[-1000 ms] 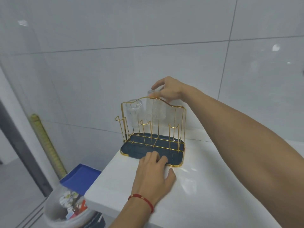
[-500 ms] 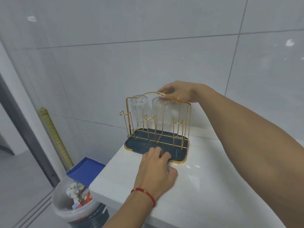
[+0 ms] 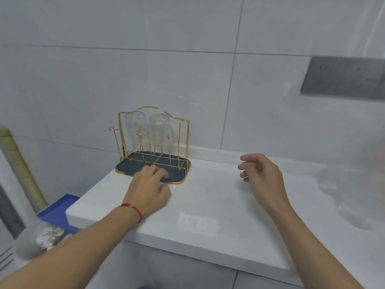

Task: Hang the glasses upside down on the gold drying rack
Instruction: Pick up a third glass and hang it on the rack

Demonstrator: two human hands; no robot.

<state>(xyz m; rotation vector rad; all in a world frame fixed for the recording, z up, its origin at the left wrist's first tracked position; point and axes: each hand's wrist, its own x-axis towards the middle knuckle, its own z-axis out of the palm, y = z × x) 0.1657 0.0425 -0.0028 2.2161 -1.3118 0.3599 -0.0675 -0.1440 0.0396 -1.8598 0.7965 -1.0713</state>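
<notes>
The gold wire drying rack [image 3: 184, 140] with a dark blue base tray stands at the back left of the white counter. Two clear ribbed glasses hang upside down on its rear prongs: one on the left [image 3: 134, 127], one in the middle [image 3: 159, 128]. The front prongs and the right rear prong are bare. My left hand [image 3: 149, 186] lies flat with its fingers pressing on the tray's front edge. My right hand [image 3: 262, 174] hovers above the counter to the right of the rack, fingers loosely curled and apart, holding nothing.
The white counter [image 3: 208, 205] ends at a left edge near the rack. Below it stand a bin with a plastic liner [image 3: 39, 238] and a blue lid [image 3: 60, 209]. A grey socket panel [image 3: 341, 78] is on the tiled wall. A blurred pale patch lies at the right [image 3: 354, 195].
My right hand has let go of the middle glass, which now hangs on the rack, and drawn back right and down over the counter. The view has shifted to the right.
</notes>
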